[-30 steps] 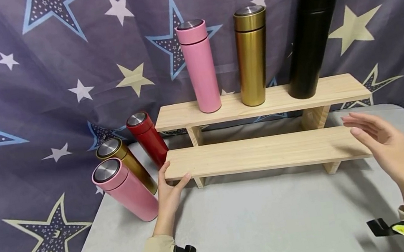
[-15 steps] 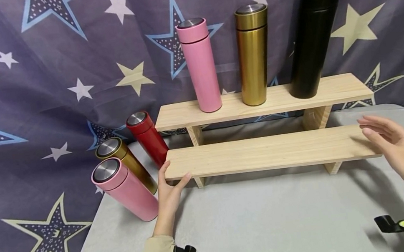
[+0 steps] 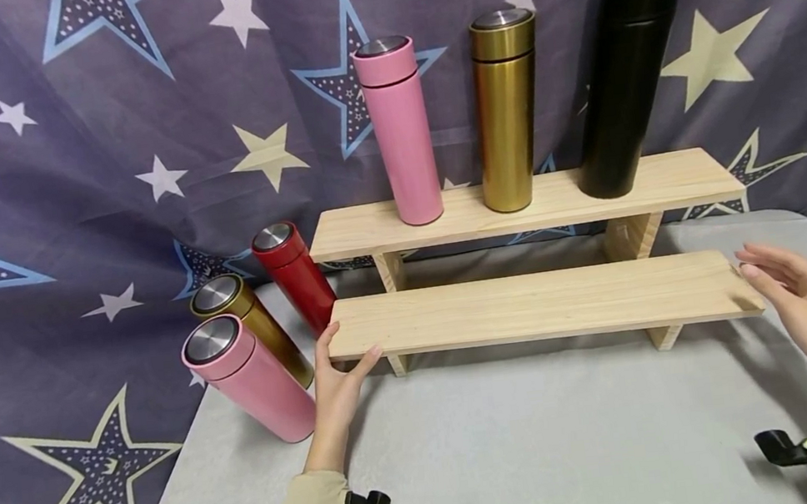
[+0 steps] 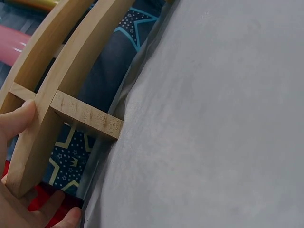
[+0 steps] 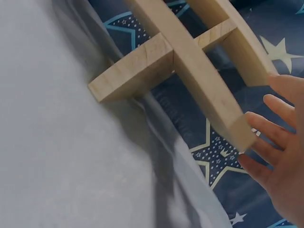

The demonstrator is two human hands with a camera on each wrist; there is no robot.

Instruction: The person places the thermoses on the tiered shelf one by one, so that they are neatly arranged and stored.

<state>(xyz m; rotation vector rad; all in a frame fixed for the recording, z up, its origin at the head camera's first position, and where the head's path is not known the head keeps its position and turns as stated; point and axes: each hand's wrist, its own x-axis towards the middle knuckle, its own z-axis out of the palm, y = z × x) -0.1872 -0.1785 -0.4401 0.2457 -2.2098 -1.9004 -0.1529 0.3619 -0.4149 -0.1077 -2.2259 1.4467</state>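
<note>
The two-step wooden rack (image 3: 542, 302) stands on the grey tabletop (image 3: 549, 453), hard against the star-printed backdrop (image 3: 97, 155). On its upper step: a pink flask (image 3: 399, 130), a gold flask (image 3: 504, 109) and a black flask (image 3: 620, 82), all upright. Crowding the rack's left end are a red flask (image 3: 295, 275), a second gold one (image 3: 249, 320) and a second pink one (image 3: 248, 379). The left hand (image 3: 337, 386) clasps the lower step's left end, thumb underneath. The right hand (image 3: 806, 303) hangs at the right end, fingers spread and loose, holding nothing; whether it touches the board, I cannot tell.
</note>
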